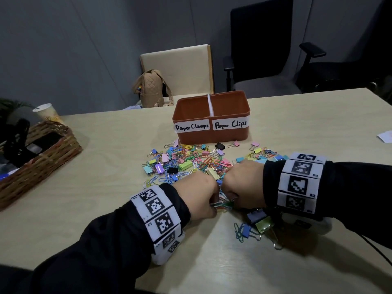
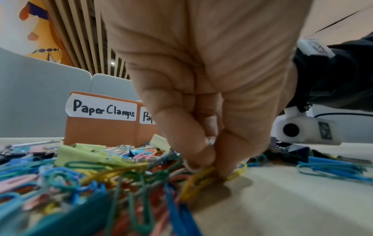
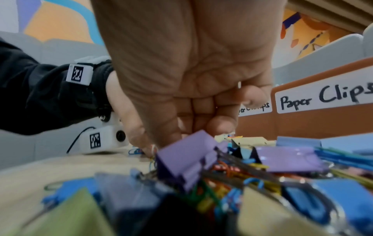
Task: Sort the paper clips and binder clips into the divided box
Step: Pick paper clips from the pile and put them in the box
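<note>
A brown divided box stands at mid-table, its left half labelled "Paper Clamps" and its right half "Paper Clips". In front of it lies a mixed pile of coloured paper clips and binder clips. Both hands are knuckles-up at the pile's near edge, almost touching. My left hand pinches a few yellow paper clips against the table between thumb and fingertips. My right hand has its fingers curled, and its thumb tip pinches paper clip wires, partly hidden behind a purple binder clip.
A few binder clips lie under my right wrist. At the table's left stand a wicker basket and a paper cup. A white slip lies at the right edge. Behind the table are a bag and chairs.
</note>
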`<state>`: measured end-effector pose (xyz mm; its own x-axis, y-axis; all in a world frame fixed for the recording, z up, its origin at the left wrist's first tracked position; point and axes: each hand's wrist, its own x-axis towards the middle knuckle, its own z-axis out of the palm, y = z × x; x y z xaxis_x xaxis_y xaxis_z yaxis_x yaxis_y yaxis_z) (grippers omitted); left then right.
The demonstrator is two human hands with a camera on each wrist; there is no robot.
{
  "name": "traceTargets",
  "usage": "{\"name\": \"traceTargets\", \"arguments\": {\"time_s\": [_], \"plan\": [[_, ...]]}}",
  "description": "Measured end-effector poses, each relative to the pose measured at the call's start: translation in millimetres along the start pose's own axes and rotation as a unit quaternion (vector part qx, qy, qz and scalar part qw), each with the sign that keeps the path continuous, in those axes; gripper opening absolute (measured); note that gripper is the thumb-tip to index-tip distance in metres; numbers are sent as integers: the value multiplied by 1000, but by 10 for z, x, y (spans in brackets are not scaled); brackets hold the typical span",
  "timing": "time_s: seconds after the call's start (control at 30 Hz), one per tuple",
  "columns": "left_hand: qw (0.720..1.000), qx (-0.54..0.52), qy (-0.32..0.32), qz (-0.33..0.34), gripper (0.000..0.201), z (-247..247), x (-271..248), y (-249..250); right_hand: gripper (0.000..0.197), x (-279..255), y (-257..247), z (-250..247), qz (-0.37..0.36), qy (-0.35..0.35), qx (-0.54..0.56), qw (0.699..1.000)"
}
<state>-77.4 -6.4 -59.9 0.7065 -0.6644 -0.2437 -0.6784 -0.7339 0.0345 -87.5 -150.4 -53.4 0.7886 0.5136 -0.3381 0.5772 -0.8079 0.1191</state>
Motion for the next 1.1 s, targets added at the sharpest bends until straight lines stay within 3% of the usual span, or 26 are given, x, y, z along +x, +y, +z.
{"name": "traceTargets", "arguments": {"time_s": [0.07,0.17,0.27,0.4,0.6,0.7,0.8,0.9,1.0,1.1], "plan": [[1000,15,-4,1,20,4,20,-2,28,-19,22,-19,11,4,36,999],[1000,0,-9,-1,20,-23,32,-49,10,-69,100,-118,4,27,125,992],[997,-75,-8,-6,12,-95,45,-146,20,-64,234,-165,11,46,199,979],[985,-168,2,-37,6,-220,71,-281,17,-16,432,-137,37,75,323,943],[932,-353,46,-62,9,-455,192,-443,15,44,786,-192,82,123,528,836],[900,-423,82,-67,6,-575,294,-478,19,96,956,-247,105,134,622,764],[878,-455,132,-63,3,-711,411,-505,19,162,1102,-332,130,179,674,704],[853,-480,191,-69,3,-872,563,-540,16,281,1246,-466,153,258,685,664],[827,-502,243,-74,7,-995,728,-567,21,427,1362,-564,190,340,643,660],[800,-530,267,-84,10,-1039,881,-564,20,545,1426,-555,249,384,527,716]]}}
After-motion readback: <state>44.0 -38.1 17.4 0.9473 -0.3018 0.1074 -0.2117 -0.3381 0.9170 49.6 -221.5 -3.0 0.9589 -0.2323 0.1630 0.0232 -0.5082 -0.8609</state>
